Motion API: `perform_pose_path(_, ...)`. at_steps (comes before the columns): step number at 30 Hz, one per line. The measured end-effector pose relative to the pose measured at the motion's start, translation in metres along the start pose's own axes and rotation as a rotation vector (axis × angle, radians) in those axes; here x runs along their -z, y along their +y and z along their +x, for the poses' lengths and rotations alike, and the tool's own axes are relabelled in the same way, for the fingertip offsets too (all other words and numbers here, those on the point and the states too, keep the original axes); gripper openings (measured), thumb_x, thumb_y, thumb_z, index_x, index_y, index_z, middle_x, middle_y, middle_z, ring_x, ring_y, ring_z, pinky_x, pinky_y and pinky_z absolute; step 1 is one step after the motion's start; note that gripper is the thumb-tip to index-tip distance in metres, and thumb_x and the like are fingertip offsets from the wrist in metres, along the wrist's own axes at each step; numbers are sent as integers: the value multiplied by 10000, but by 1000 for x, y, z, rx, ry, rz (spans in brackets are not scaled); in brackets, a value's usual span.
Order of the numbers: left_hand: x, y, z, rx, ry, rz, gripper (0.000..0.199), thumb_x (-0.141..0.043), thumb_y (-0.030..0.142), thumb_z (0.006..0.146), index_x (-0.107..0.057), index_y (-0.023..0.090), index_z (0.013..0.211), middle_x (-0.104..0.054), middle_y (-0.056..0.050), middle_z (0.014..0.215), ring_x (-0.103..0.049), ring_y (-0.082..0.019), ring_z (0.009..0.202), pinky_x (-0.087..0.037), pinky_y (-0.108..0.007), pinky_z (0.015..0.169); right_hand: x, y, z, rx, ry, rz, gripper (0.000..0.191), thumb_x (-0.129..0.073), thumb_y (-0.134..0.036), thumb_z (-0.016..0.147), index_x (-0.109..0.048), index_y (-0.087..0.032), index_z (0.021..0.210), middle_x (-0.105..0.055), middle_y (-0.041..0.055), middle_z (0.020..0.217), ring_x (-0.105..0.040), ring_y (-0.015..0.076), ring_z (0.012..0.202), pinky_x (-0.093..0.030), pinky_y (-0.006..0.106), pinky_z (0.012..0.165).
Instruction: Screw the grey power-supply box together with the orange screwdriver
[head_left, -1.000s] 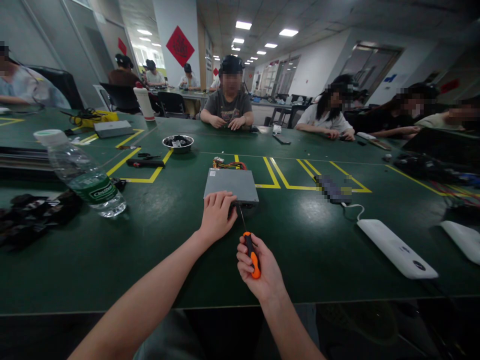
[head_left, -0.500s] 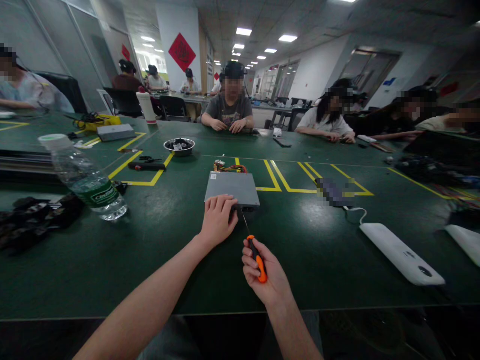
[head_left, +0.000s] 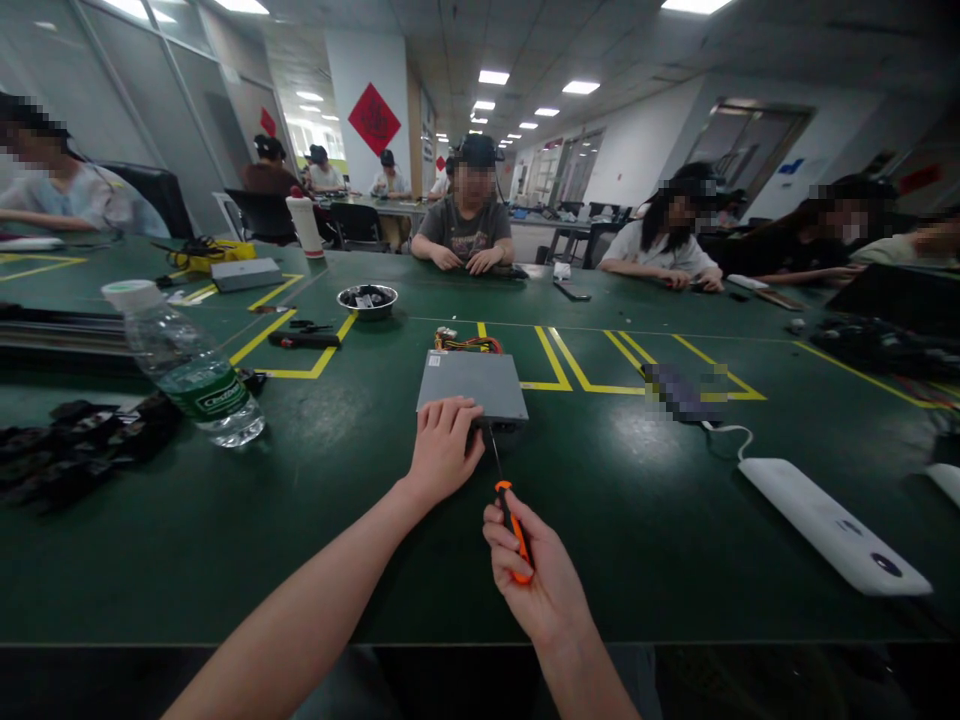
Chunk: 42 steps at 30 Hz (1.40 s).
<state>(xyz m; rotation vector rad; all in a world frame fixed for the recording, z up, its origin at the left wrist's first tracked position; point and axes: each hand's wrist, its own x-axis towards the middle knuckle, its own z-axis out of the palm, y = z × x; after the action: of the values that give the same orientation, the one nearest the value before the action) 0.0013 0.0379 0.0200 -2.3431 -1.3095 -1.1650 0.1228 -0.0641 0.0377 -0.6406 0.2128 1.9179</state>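
Observation:
A grey metal box point(head_left: 472, 383) lies flat on the green table, with coloured wires point(head_left: 469, 342) bunched at its far edge. My left hand point(head_left: 446, 448) rests over the box's near left edge, fingers on the top face and thumb at the front side; it grips the box. In my right hand point(head_left: 525, 555) is an orange and black screwdriver point(head_left: 516, 530), held by its handle. The thin shaft points up to the box's near side, close to my left thumb. Whether the tip touches a screw is too small to tell.
A water bottle point(head_left: 202, 375) and dark parts point(head_left: 82, 450) stand to the left. A metal bowl point(head_left: 367, 301) sits beyond them. On the right lie a phone point(head_left: 679, 390) and a white power bank point(head_left: 832, 525). Several people sit around.
The whole view has shifted slightly, so things appear a little lower and further right. Both hands keep their places at the box, the screwdriver still in my right hand.

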Motion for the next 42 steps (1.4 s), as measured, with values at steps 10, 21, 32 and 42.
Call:
perform_pose_path(10, -3, 0, -1, -1, 12, -2, 235, -517, 201, 793, -527, 190, 1028, -579, -75, 1082, -490, -236, 1037, -349, -399, 889, -4, -2, 0, -3, -7, -43, 255, -321, -271, 943, -493, -107, 853, -473, -6, 675, -336, -2, 391, -222, 68, 254)
perform_pose_path(21, -1, 0, 1, 4, -8, 22, 240, -526, 205, 792, -522, 190, 1031, -573, -74, 1090, -485, -232, 1030, -351, -392, 883, -2, -4, -2, 5, -3, -34, 212, -354, -230, 934, -510, -87, 941, -476, -5, 672, -397, 8, 423, -276, 70, 285)
perform_pose_path(32, -1, 2, 1, 1, 10, 32, 230, -519, 210, 799, -525, 192, 1028, -573, -78, 1080, -483, -238, 1021, -350, -397, 876, 4, -4, 1, -61, -42, 5, 261, -346, -265, 936, -529, -84, 980, -455, -17, 641, -390, 16, 421, -284, 77, 292)
perform_pose_path(42, -1, 1, 1, 8, -1, 21, 238, -512, 211, 802, -526, 198, 1039, -569, -82, 1093, -476, -243, 1035, -349, -405, 879, 2, -4, 0, -109, -29, 73, 266, -290, -251, 950, -511, -111, 903, -462, -18, 635, -405, 13, 431, -299, 63, 300)
